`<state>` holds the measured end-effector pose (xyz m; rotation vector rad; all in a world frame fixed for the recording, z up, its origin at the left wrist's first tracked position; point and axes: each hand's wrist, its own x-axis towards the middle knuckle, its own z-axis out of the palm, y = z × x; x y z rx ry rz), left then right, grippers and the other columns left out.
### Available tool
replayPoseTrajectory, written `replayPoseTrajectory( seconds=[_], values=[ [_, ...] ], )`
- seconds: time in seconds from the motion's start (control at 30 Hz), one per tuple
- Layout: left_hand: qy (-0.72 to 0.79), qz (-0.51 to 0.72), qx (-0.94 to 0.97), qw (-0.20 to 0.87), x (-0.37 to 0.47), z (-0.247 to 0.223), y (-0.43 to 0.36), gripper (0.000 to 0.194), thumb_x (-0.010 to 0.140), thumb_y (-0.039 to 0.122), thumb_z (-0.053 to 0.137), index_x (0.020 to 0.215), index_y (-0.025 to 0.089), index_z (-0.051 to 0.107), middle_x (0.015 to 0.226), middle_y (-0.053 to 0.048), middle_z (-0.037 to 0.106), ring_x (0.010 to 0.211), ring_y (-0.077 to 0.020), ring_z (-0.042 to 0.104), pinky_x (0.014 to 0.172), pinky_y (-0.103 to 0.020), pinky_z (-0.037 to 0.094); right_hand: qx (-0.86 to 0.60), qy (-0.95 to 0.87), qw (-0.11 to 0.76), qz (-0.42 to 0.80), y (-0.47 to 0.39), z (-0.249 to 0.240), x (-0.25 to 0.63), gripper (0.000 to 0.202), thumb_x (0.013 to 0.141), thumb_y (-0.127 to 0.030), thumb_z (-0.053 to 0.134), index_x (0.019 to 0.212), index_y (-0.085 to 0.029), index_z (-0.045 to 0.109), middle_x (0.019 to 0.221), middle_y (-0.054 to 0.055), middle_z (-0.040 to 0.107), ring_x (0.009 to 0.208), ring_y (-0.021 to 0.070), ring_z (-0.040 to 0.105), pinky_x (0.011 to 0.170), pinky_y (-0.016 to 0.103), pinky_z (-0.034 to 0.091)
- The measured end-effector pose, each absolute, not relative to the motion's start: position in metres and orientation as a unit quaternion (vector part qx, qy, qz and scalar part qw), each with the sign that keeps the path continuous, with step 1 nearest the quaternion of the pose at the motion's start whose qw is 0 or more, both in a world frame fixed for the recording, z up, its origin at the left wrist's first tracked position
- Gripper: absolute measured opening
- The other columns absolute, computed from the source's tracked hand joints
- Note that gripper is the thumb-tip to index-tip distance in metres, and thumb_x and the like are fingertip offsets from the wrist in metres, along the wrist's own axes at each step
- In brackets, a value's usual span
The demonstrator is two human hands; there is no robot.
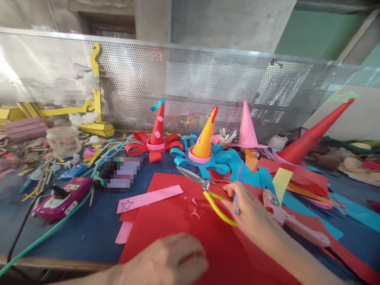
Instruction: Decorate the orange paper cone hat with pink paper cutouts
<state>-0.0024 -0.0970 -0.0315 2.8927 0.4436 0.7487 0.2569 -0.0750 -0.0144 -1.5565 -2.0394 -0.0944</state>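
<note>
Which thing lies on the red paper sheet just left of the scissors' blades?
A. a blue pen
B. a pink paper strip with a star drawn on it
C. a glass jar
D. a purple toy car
B: the pink paper strip, with a small star outlined at its left end, lies across the upper left corner of the red paper sheet, left of the scissors in the right hand.

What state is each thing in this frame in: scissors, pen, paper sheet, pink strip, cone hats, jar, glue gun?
Right hand: fingers closed on scissors and pen.
Left hand: resting on the red sheet, holding nothing visible.
Scissors: blades nearly shut, lying low over the sheet.
Blue pen: held upright.
Red sheet: flat, small cut scraps on it.
Pink strip: flat, star drawn at its end.
Orange cone hat: upright.
Jar: upright; lid unclear.
Glue gun: lying down.
</note>
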Motion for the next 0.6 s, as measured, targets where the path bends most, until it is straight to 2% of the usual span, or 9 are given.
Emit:
replayPoseTrajectory(
  seconds=[0.1, 0.27, 0.37, 0.5, 0.6],
  values=[
    [0.228, 0.194, 0.954, 0.023, 0.005, -0.023, -0.073, 0.037, 0.100, 0.031, 0.037, 0.128, 0.012, 0.054, 0.129, -0.014, 0.062, 0.124, -0.0219, 0.056, 0.105, -0.031, 0.045, -0.609, -0.748, 0.252, -0.074, -0.079, -0.022, 0.275, 0.015, 0.083, -0.022, 0.044, 0.080, -0.027, 0.030, 0.063, -0.003, 0.046, 0.051, 0.0174, 0.046, 0.051, 0.027, 0.039],
    [0.271, 0.084, 0.957, 0.054, 0.039, -0.035, -0.031, 0.065, 0.099, 0.048, 0.028, 0.143, 0.001, 0.037, 0.152, -0.025, 0.034, 0.144, -0.0339, 0.029, 0.115, -0.043, 0.033, -0.630, -0.736, 0.230, -0.088, -0.074, -0.047, 0.282, 0.016, 0.082, -0.017, 0.041, 0.080, -0.027, 0.029, 0.068, 0.001, 0.051, 0.060, 0.0210, 0.052, 0.054, 0.029, 0.040],
    [0.325, 0.039, 0.938, 0.110, 0.058, -0.038, -0.022, 0.075, 0.098, 0.054, 0.025, 0.147, -0.001, 0.027, 0.156, -0.028, 0.022, 0.145, -0.0385, 0.021, 0.115, -0.051, 0.028, -0.640, -0.732, 0.211, -0.097, -0.071, -0.056, 0.279, 0.018, 0.082, -0.013, 0.041, 0.081, -0.026, 0.029, 0.070, 0.003, 0.052, 0.065, 0.0232, 0.055, 0.056, 0.029, 0.040],
    [0.325, 0.001, 0.933, 0.153, 0.057, -0.027, -0.036, 0.079, 0.097, 0.056, 0.024, 0.148, -0.004, 0.026, 0.156, -0.029, 0.019, 0.146, -0.0386, 0.018, 0.116, -0.051, 0.027, -0.639, -0.737, 0.191, -0.108, -0.071, -0.060, 0.277, 0.018, 0.084, -0.013, 0.041, 0.080, -0.026, 0.029, 0.072, 0.004, 0.054, 0.068, 0.0256, 0.057, 0.058, 0.031, 0.040],
    [0.287, -0.017, 0.947, 0.142, 0.034, -0.012, -0.061, 0.078, 0.096, 0.057, 0.026, 0.147, -0.002, 0.030, 0.153, -0.027, 0.026, 0.143, -0.0371, 0.027, 0.112, -0.048, 0.035, -0.637, -0.742, 0.176, -0.113, -0.071, -0.058, 0.277, 0.017, 0.085, -0.013, 0.041, 0.081, -0.026, 0.031, 0.075, 0.007, 0.058, 0.072, 0.0284, 0.060, 0.059, 0.032, 0.041]
  ],
)
